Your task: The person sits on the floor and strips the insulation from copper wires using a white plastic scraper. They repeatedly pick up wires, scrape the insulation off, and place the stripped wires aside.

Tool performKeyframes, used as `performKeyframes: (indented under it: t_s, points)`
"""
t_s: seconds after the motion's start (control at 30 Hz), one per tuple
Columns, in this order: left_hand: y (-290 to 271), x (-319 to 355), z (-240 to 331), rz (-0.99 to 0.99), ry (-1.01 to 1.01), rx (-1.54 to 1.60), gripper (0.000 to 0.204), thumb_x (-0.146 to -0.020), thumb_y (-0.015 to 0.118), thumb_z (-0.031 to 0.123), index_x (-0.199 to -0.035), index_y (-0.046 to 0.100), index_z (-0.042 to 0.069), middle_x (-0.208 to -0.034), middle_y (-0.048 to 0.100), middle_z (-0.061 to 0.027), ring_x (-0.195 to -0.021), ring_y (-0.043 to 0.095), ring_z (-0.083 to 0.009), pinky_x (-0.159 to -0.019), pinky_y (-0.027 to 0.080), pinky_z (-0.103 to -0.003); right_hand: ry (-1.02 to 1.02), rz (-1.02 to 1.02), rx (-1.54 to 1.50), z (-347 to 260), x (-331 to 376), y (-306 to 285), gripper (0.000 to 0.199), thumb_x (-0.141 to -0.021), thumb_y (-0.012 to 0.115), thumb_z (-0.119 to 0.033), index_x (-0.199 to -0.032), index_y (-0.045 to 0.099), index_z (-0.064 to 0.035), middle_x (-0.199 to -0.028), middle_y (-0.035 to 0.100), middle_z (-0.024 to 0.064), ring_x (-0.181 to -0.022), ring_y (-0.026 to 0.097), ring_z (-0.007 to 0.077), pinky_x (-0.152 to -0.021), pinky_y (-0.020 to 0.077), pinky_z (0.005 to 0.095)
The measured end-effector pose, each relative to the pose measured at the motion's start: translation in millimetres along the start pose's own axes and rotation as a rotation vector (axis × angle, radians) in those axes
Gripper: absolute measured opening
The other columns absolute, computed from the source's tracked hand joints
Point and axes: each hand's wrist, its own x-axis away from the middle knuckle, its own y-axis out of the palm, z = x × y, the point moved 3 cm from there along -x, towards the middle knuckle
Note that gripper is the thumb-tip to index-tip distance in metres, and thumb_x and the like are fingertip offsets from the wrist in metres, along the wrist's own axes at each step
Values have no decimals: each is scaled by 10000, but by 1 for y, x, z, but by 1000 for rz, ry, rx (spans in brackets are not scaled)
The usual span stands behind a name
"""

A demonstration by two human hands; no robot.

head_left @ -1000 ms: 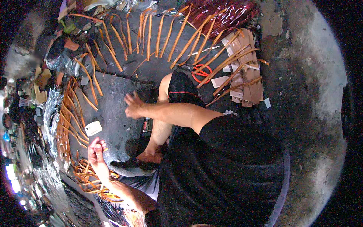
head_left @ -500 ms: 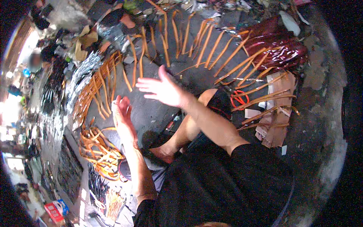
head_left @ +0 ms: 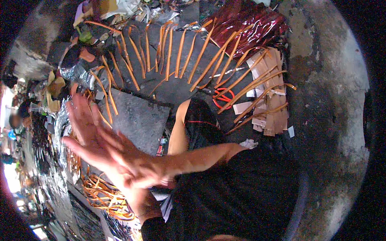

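Observation:
My left hand (head_left: 90,138) is raised close to the camera at the left, blurred by motion, with its fingers stretched out and nothing in them. Across its wrist and heel lies my right hand (head_left: 144,170), reaching over from the right; where one hand ends and the other begins is smeared, and the right fingers are hard to make out. Beyond the hands, many flat orange-brown strips (head_left: 169,56) fan out in an arc on the dark ground. Beside my left forearm sits a tangled heap of similar orange strips (head_left: 108,197).
Red-handled scissors or pliers (head_left: 223,98) lie right of my bent knee (head_left: 179,120). Tan flat pieces (head_left: 273,96) are stacked under the strips at right. Glossy dark-red sheeting (head_left: 249,24) lies at far right. A grey slab (head_left: 138,116) lies ahead; scraps (head_left: 52,92) clutter the left.
Both hands were apart with open fingers; now they overlap at the left, the right one crossing over the left. The view has turned, so the strips sit further left and higher.

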Motion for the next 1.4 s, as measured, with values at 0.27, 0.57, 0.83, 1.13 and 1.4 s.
performKeyframes:
  t_s: [0.27,0.57,0.83,1.13,1.4]
  points:
    - [9,22,-51,-13,-146,317,653,-1002,258,462,-1521,123,89,-1591,89,-79,-1459,82,-244,-1176,76,-377,-104,73,-272,44,20,-25,688,-937,498,-257,-1485,167,-4,-1552,117,225,-1446,79,371,-1176,98,456]
    - [-56,-73,-78,237,-169,-350,678,-960,407,532,-1399,408,16,-1362,487,-154,-1268,446,-238,-1098,278,-371,-288,-533,-946,102,61,-40,465,-935,602,-240,-1345,499,-46,-1509,306,171,-1413,258,294,-1132,253,393]
    - [-152,17,-149,92,-496,-428,324,-962,452,147,-1277,520,119,-852,539,-30,-661,468,-110,-639,426,-256,276,-318,77,391,-33,-44,262,-938,474,-85,-1161,608,-58,-1010,643,160,-932,628,342,-823,498,417]
    - [-162,72,-145,66,-639,-599,355,-942,536,176,-1288,555,99,-983,594,-30,-851,522,-100,-722,434,-240,-218,-677,606,488,-38,8,359,-798,546,29,-1119,634,-106,-1291,509,110,-1214,477,282,-1097,289,489]
    - [-174,76,-144,170,-689,-515,329,-936,551,186,-1256,582,113,-954,593,-3,-765,486,-65,-723,420,-226,-416,-738,655,507,-52,17,217,-791,553,-1,-984,623,-70,-1169,528,105,-1177,493,266,-1086,297,485]
